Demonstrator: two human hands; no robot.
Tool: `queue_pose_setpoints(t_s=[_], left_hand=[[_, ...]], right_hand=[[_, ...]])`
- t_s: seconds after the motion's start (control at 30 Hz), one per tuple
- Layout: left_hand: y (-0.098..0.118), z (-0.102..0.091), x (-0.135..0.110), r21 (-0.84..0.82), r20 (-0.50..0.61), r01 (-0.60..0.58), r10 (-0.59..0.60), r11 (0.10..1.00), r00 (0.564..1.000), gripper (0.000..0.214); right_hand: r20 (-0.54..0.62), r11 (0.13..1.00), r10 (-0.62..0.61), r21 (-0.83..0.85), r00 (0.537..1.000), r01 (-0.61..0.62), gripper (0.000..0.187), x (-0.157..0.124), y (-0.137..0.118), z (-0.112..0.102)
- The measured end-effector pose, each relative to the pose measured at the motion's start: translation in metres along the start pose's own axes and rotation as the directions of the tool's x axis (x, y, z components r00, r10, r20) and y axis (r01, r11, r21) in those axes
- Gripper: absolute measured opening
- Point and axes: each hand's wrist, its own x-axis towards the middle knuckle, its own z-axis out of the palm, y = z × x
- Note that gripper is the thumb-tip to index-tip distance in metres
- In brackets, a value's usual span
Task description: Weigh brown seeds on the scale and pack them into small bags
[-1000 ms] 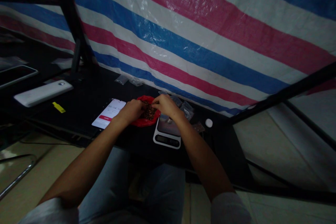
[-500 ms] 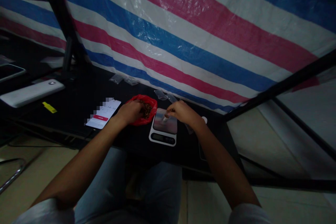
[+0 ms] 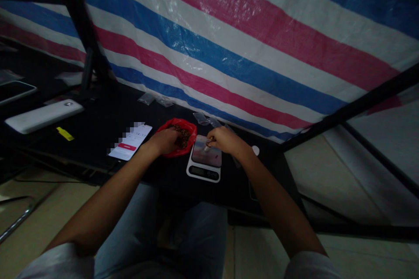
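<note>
The left hand (image 3: 163, 141) rests at a red plastic bag (image 3: 189, 127) on a dark bench (image 3: 88, 133), its fingers clenched into brown granules (image 3: 182, 136) inside the bag. The right hand (image 3: 225, 139) is just above a digital scale (image 3: 203, 173), its fingers pinching a small pale object (image 3: 207, 148). A phone (image 3: 129, 143) lies left of the bag.

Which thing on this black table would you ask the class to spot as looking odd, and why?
The phone beside the red plastic bag looks odd: the top of its screen is a blocky, pixelated patch that hides what is shown there. No brown granules appear spilled on the black table.
</note>
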Motion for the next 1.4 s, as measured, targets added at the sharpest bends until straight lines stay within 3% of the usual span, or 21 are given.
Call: queue_pose_setpoints(t_s=[0.23, 0.5, 0.83, 1.1, 1.23, 1.4], left_hand=[[0.004, -0.005, -0.002, -0.039, -0.028, -0.018, 0.017, 0.999, 0.999, 0.028], [-0.004, 0.000, 0.002, -0.042, -0.032, 0.007, -0.008, 0.999, 0.999, 0.028], [-0.005, -0.006, -0.002, -0.095, -0.046, 0.021, -0.026, 0.995, 0.999, 0.028], [-0.008, -0.006, 0.006, -0.141, -0.087, -0.031, 0.019, 0.989, 0.996, 0.029], [-0.003, -0.007, 0.005, -0.220, -0.105, -0.078, 0.056, 0.972, 0.993, 0.026], [0.002, -0.009, 0.003, -0.329, -0.131, -0.111, 0.071, 0.938, 0.989, 0.023]], right_hand=[[0.015, 0.994, -0.100, 0.045, 0.995, 0.099, 0.013, 0.003, 0.012, 0.009], [-0.114, 0.982, -0.118, 0.133, 0.986, 0.133, 0.009, -0.001, 0.016, 0.017], [-0.185, 0.935, -0.178, 0.275, 0.967, 0.224, 0.008, -0.009, 0.025, 0.027], [-0.349, 0.911, -0.011, 0.383, 0.937, 0.153, 0.006, -0.009, 0.024, 0.035], [-0.392, 0.902, 0.002, 0.398, 0.920, 0.168, 0.008, -0.011, 0.021, 0.038], [-0.461, 0.933, 0.082, 0.346, 0.884, 0.094, 0.016, -0.015, 0.039, 0.036]])
